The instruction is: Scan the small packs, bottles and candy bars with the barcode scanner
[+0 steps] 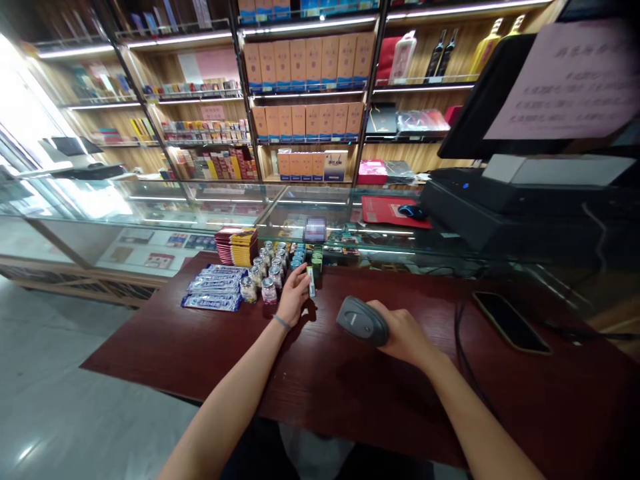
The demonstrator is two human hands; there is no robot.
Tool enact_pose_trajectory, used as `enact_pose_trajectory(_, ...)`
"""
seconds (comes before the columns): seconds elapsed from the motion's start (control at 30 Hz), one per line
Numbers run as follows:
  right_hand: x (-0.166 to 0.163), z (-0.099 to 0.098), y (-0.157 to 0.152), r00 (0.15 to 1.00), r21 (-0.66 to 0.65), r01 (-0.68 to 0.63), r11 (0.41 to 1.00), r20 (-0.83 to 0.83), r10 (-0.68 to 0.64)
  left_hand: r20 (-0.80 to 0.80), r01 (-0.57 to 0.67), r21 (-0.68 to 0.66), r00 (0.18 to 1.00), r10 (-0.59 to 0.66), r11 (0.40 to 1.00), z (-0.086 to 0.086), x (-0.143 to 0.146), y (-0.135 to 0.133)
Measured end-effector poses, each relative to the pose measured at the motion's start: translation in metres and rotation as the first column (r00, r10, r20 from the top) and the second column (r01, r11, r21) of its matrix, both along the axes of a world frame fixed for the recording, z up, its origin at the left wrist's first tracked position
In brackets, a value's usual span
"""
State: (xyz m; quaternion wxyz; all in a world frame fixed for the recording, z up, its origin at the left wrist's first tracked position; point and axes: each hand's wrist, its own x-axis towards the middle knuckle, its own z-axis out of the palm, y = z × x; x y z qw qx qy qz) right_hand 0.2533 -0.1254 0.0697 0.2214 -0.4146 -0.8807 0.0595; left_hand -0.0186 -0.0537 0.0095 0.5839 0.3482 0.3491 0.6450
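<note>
My right hand [407, 333] is wrapped around the handle of a dark grey barcode scanner [363, 321], held above the table with its head pointing left. My left hand [295, 297] is at the far side of the table, its fingers closed at the edge of a small green-and-white pack [312, 283]. Fingers cover part of that pack. Just left of this hand stand rows of small lidded jars [269, 291]. Behind the fingers are small green-lidded containers [317, 259] and blue ones [299, 256].
Blue-and-white packets [213, 288] and stacked red-and-yellow boxes [237, 247] occupy the dark red table's [200, 350] left part. A phone [511, 322] and a black cable [465, 353] lie at right. Behind are a glass counter [225, 200] and a monitor [493, 93].
</note>
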Motion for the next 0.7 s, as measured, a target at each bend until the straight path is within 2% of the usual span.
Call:
enact_pose_trajectory(0.1, 0.002, -0.003, 0.003, 0.999, 0.029, 0.042, 0.999, -0.013, -0.042, -0.088, -0.036, 0.04, 0.995, 0.039, 0.999, 0.0, 0.001, -0.001)
enact_pose_trajectory(0.17, 0.005, -0.007, 0.007, 0.995, 0.057, 0.097, 0.994, -0.018, -0.096, -0.221, -0.117, 0.116, 0.965, 0.14, 0.986, 0.0, 0.002, -0.002)
enact_pose_trajectory(0.27, 0.01, -0.012, 0.012, 0.979, 0.083, 0.199, 0.976, -0.06, -0.194, -0.446, -0.254, 0.302, 0.814, 0.372, 0.919, -0.002, 0.007, -0.004)
enact_pose_trajectory(0.37, 0.014, -0.014, 0.015, 0.959, 0.098, 0.266, 0.959, -0.126, -0.253, -0.502, -0.337, 0.408, 0.694, 0.517, 0.849, -0.007, 0.013, -0.005)
enact_pose_trajectory(0.5, 0.018, -0.015, 0.017, 0.942, 0.115, 0.301, 0.947, -0.191, -0.276, -0.51, -0.382, 0.433, 0.643, 0.571, 0.816, -0.015, 0.017, 0.0)
enact_pose_trajectory(0.7, 0.022, -0.016, 0.019, 0.936, 0.162, 0.317, 0.934, -0.212, -0.281, -0.662, -0.38, 0.431, 0.484, 0.573, 0.819, -0.019, 0.018, 0.016)
